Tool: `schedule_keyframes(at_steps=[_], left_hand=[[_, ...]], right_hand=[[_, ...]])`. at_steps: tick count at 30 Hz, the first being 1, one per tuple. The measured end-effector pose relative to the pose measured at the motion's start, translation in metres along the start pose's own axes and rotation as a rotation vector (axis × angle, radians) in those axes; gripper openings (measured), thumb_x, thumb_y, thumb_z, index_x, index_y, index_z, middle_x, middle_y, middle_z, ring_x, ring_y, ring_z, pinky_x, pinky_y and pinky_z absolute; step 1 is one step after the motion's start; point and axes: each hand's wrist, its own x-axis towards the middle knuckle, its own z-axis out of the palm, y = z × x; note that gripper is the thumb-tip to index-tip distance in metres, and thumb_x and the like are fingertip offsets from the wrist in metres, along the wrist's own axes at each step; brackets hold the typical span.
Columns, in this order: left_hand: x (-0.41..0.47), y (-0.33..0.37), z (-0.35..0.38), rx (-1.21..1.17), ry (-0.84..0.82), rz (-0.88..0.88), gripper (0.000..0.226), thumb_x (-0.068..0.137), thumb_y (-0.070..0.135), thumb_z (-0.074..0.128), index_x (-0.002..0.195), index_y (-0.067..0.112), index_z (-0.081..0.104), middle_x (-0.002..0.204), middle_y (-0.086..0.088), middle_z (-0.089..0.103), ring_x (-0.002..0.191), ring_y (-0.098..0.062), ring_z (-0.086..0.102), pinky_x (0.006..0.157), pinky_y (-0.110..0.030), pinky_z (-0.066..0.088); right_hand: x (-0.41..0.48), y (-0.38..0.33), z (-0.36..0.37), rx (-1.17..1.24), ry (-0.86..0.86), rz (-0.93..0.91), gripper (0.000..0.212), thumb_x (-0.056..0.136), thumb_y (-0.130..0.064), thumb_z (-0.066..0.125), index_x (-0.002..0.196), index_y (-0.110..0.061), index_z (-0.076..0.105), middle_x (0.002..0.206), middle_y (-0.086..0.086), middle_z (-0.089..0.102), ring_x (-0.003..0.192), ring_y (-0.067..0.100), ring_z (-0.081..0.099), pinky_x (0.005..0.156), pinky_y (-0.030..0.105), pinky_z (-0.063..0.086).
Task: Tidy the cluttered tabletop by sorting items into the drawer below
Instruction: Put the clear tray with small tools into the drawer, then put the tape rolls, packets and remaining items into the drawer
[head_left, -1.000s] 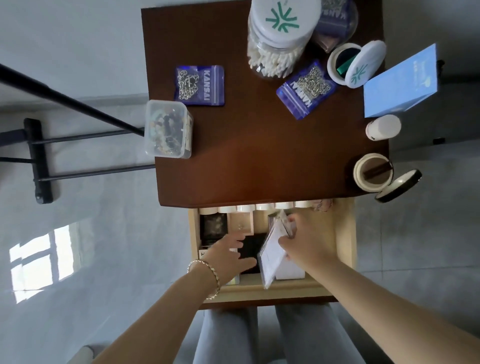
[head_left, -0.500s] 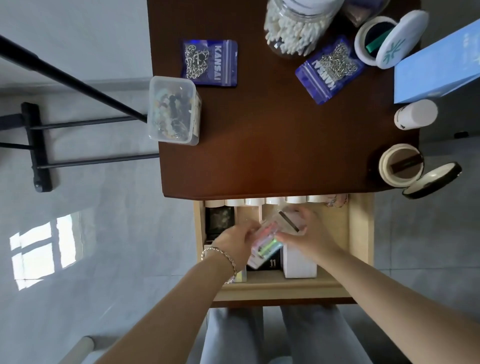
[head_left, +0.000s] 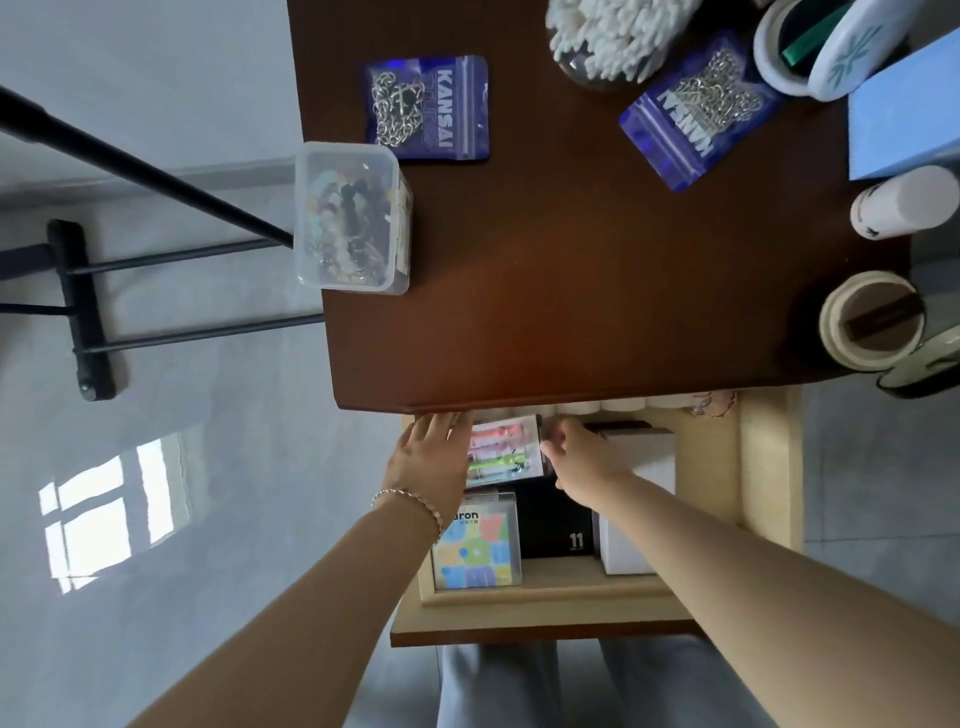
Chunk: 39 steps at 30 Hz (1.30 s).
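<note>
The pale wooden drawer (head_left: 763, 467) stands pulled out below the dark brown tabletop (head_left: 571, 291). A clear flat packet of colourful pens (head_left: 504, 449) lies flat at the drawer's back left. My left hand (head_left: 434, 457) holds its left edge and my right hand (head_left: 579, 457) holds its right edge. Nearer me in the drawer are a colourful clear box (head_left: 478, 545), a black box marked 11 (head_left: 556, 525) and a white box (head_left: 639, 499).
On the tabletop are a clear box of beads (head_left: 353, 218), two purple KANSAI bags of chain (head_left: 428, 106) (head_left: 696, 111), a cotton swab jar (head_left: 608, 36), an open white round case (head_left: 826, 47), a blue booklet (head_left: 904, 119), a white bottle (head_left: 904, 208) and a tape roll (head_left: 872, 325). A black stand (head_left: 88, 312) is on the floor at left.
The packet went from upright in my right hand to lying flat at the drawer's back left. Both hands moved deeper into the drawer with it. The view shifted closer.
</note>
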Motion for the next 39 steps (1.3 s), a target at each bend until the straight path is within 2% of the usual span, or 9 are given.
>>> schedule_keyframes(at_steps=[6, 13, 16, 20, 22, 25, 32, 36, 39], left_hand=[[-0.006, -0.001, -0.007, -0.088, 0.059, -0.018, 0.051, 0.095, 0.021, 0.039, 0.143, 0.025, 0.023, 0.146, 0.003, 0.033, 0.139, -0.017, 0.024, 0.117, -0.032, 0.006], [-0.009, -0.004, -0.005, 0.002, -0.002, 0.023, 0.052, 0.095, 0.017, 0.037, 0.144, 0.026, 0.024, 0.151, 0.007, 0.024, 0.14, -0.017, 0.018, 0.116, -0.033, 0.005], [-0.009, -0.006, -0.006, -0.03, 0.023, -0.002, 0.048, 0.095, 0.017, 0.036, 0.142, 0.025, 0.029, 0.147, 0.006, 0.032, 0.138, -0.016, 0.024, 0.114, -0.031, 0.01], [-0.012, -0.004, -0.014, -0.048, -0.016, -0.033, 0.039, 0.095, 0.018, 0.036, 0.133, 0.025, 0.043, 0.133, 0.004, 0.046, 0.123, -0.016, 0.042, 0.105, -0.028, 0.027], [-0.015, 0.001, -0.024, -0.058, -0.071, -0.069, 0.033, 0.096, 0.019, 0.035, 0.125, 0.023, 0.05, 0.119, 0.001, 0.057, 0.109, -0.019, 0.054, 0.092, -0.027, 0.038], [-0.019, 0.012, -0.046, -0.142, -0.085, -0.092, 0.026, 0.096, 0.023, 0.035, 0.115, 0.023, 0.054, 0.109, 0.0, 0.063, 0.098, -0.021, 0.059, 0.082, -0.026, 0.043], [-0.01, 0.052, -0.125, -0.495, 0.181, -0.03, 0.024, 0.093, 0.019, 0.045, 0.113, 0.025, 0.057, 0.095, 0.006, 0.061, 0.083, -0.013, 0.056, 0.08, -0.03, 0.05], [0.03, 0.074, -0.184, -0.672, 0.363, -0.037, 0.03, 0.087, 0.012, 0.051, 0.115, 0.022, 0.055, 0.102, 0.004, 0.059, 0.082, -0.011, 0.055, 0.085, -0.027, 0.046], [0.053, 0.086, -0.22, -0.726, 0.442, -0.042, 0.037, 0.084, 0.009, 0.053, 0.12, 0.018, 0.052, 0.105, 0.002, 0.054, 0.077, -0.009, 0.052, 0.081, -0.023, 0.044]], right_hand=[[-0.015, 0.018, -0.007, 0.313, 0.03, -0.096, 0.028, 0.099, -0.028, 0.038, 0.121, -0.012, 0.044, 0.109, -0.001, 0.055, 0.086, 0.011, 0.059, 0.082, 0.026, 0.05], [-0.005, 0.008, 0.004, 0.155, -0.098, 0.073, 0.019, 0.096, -0.009, 0.044, 0.115, -0.004, 0.044, 0.111, 0.017, 0.06, 0.099, 0.027, 0.064, 0.079, 0.03, 0.054], [0.007, -0.009, 0.008, -0.036, -0.062, 0.137, 0.037, 0.097, -0.011, 0.044, 0.131, -0.002, 0.034, 0.119, 0.014, 0.058, 0.105, 0.025, 0.06, 0.075, 0.029, 0.051], [0.013, -0.021, -0.002, -0.358, -0.096, 0.114, 0.029, 0.097, -0.009, 0.045, 0.125, -0.002, 0.045, 0.114, 0.011, 0.06, 0.103, 0.022, 0.059, 0.08, 0.024, 0.047], [0.002, -0.022, -0.013, -0.368, -0.107, 0.049, 0.018, 0.097, -0.008, 0.043, 0.111, -0.005, 0.053, 0.099, 0.011, 0.06, 0.091, 0.022, 0.059, 0.065, 0.019, 0.043], [-0.022, -0.012, -0.033, -0.174, -0.095, 0.013, 0.028, 0.095, -0.005, 0.039, 0.117, 0.001, 0.054, 0.113, 0.017, 0.06, 0.102, 0.029, 0.061, 0.082, 0.032, 0.053], [-0.085, -0.026, -0.131, -0.011, 0.219, -0.273, 0.024, 0.095, -0.016, 0.043, 0.11, -0.019, 0.062, 0.103, -0.007, 0.065, 0.092, 0.007, 0.06, 0.078, 0.02, 0.048], [-0.089, -0.053, -0.216, 0.032, 0.534, -0.423, 0.021, 0.089, -0.011, 0.052, 0.104, -0.014, 0.066, 0.097, 0.002, 0.069, 0.087, 0.016, 0.063, 0.081, 0.034, 0.05], [-0.078, -0.073, -0.26, 0.019, 0.732, -0.469, 0.039, 0.084, -0.017, 0.062, 0.122, -0.01, 0.054, 0.115, 0.01, 0.058, 0.108, 0.023, 0.054, 0.094, 0.032, 0.04]])
